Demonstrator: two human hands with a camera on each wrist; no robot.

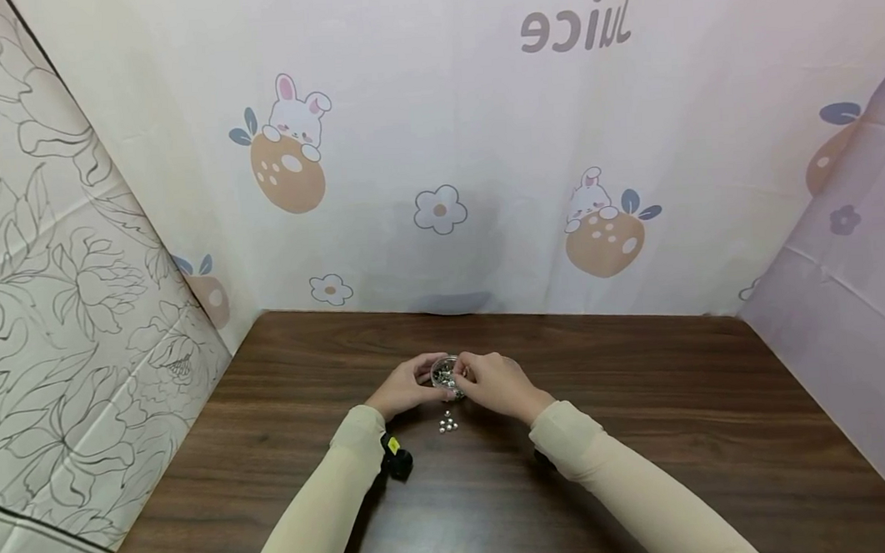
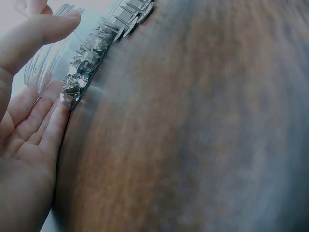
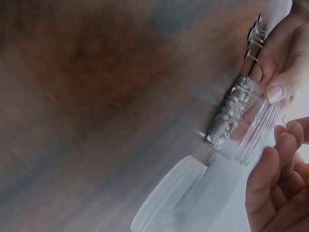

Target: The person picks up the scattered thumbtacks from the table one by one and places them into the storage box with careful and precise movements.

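A clear screw-neck jar (image 3: 251,125) stands upright on the table, its bottom covered with silver thumbtacks (image 3: 227,116). My left hand (image 1: 406,385) holds the jar from the left, with the thumb on the near side and the fingers against the far side. Over the jar's mouth, my right hand (image 1: 496,382) has its thumb and fingertips together. A thin metal tip shows at those fingertips in the right wrist view, seemingly the pin of a thumbtack; its head is hidden. Several loose thumbtacks (image 1: 448,424) lie in a small group in front of the jar, pins up.
A translucent white lid (image 3: 169,193) lies on the table beside the jar, mostly behind my right hand in the head view. The brown wooden table (image 1: 647,449) meets patterned curtains at the back and sides. A black device with a yellow label (image 1: 397,456) sits at my left wrist.
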